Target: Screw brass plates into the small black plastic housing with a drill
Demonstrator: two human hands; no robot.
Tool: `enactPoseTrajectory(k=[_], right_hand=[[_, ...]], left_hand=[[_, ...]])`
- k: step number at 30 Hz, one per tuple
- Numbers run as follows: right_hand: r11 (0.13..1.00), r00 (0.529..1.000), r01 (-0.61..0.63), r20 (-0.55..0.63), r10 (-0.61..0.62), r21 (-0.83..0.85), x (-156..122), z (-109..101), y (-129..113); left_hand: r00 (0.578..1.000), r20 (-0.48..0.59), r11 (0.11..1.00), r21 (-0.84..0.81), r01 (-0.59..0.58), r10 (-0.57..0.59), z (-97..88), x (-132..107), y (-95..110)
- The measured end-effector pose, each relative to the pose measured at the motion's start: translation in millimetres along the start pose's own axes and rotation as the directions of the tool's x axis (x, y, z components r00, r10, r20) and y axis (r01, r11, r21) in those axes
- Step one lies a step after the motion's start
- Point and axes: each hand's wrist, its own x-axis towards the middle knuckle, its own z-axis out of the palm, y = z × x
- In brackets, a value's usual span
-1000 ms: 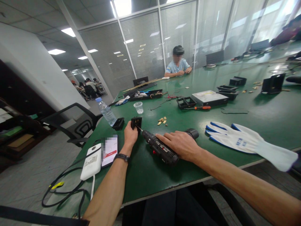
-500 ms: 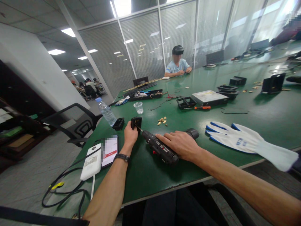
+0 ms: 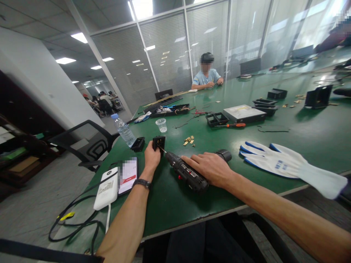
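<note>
My left hand (image 3: pixel 152 157) grips a small black plastic box (image 3: pixel 159 143), its inner side facing right with brass-coloured bits inside. Wrapped round a black cordless drill (image 3: pixel 186 171) is my right hand (image 3: pixel 211 166); the drill lies on its side, pointing left. Its thin bit reaches into the box, though the very tip is too small to make out. Several small brass plates (image 3: pixel 189 140) lie loose on the green table (image 3: pixel 170 204) just beyond the drill. Another black box (image 3: pixel 138 144) sits left of my left hand.
A water bottle (image 3: pixel 123 130), plastic cup (image 3: pixel 161 125), phone (image 3: pixel 128 176) and white power bank (image 3: pixel 106 188) are around my left side. A white glove (image 3: pixel 276 162) lies to the right. Farther back are an orange screwdriver (image 3: pixel 236 125) and black trays (image 3: pixel 217 119). A person (image 3: pixel 207 75) sits across the table.
</note>
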Motion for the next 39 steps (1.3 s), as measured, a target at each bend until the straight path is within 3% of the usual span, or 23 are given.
enactPoseTrajectory(k=[39], right_hand=[[1.0, 1.0, -0.013, 0.009, 0.013, 0.004, 0.5, 1.1, 0.4]], left_hand=[[1.0, -0.011, 1.0, 0.0, 0.008, -0.008, 0.7, 0.0, -1.1]])
